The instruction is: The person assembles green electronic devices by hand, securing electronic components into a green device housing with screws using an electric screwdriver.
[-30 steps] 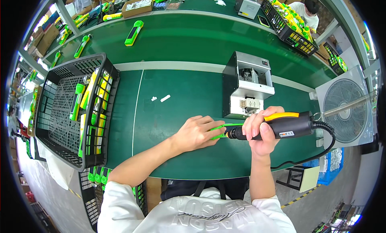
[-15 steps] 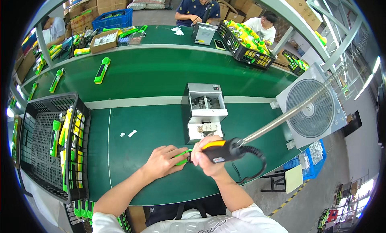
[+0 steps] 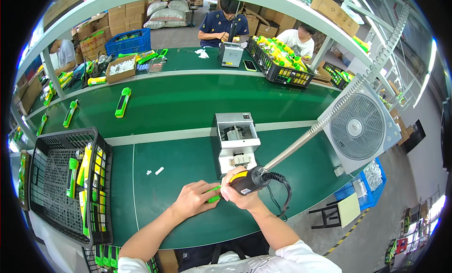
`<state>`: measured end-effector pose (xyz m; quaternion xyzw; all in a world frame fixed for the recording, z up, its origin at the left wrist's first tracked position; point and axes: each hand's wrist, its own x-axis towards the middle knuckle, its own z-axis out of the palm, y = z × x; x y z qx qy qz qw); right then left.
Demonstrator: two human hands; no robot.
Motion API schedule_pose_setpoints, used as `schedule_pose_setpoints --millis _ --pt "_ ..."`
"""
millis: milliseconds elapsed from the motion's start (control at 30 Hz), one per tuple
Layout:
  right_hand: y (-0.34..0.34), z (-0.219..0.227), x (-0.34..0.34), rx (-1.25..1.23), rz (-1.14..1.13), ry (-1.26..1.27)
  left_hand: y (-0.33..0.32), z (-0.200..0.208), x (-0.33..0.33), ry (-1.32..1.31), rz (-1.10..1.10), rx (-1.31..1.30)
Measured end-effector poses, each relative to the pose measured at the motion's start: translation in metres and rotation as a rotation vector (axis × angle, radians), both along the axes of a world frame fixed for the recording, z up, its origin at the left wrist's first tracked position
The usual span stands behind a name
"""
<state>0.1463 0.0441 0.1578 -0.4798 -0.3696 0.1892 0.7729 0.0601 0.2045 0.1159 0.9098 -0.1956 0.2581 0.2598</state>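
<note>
My right hand [image 3: 238, 195] is wrapped round a black and yellow electric screwdriver [image 3: 250, 181], which leans with its working end down to the left. Beside it my left hand [image 3: 192, 200] grips a bright green plastic piece [image 3: 214, 195] low over the green table. Only a small part of that piece shows between my fingers. The screwdriver's tip is hidden by my right hand, so I cannot tell whether it touches the piece. Just beyond my hands stands a small metal screw feeder [image 3: 236, 143] with an open top.
A black crate [image 3: 104, 193] of yellow-green lights stands at the left. Two small white pieces [image 3: 159, 170] lie near it. More lights [image 3: 123, 102] rest on the green belt [image 3: 174, 101] beyond. At the right, a box fan [image 3: 358, 127] stands behind the screwdriver's coiled spring [image 3: 301, 141].
The whole view has shifted, with the table lower in the picture. My hands keep their grips and sit slightly nearer the feeder. Less of the screwdriver's lower end shows.
</note>
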Motion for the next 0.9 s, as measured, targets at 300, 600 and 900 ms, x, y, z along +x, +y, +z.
schedule_pose_setpoints --millis 300,600,900 --pt "-0.007 -0.001 -0.005 0.078 -0.048 -0.05 -0.002 -0.002 -0.003 -0.007 0.001 0.022" --pt "-0.036 0.037 0.042 0.42 -0.272 -0.031 -0.001 0.001 -0.003 0.005 -0.029 0.055" --pt "-0.021 0.041 0.062 0.374 -0.34 -0.113 0.0 -0.007 0.003 -0.038 -0.034 -0.011"
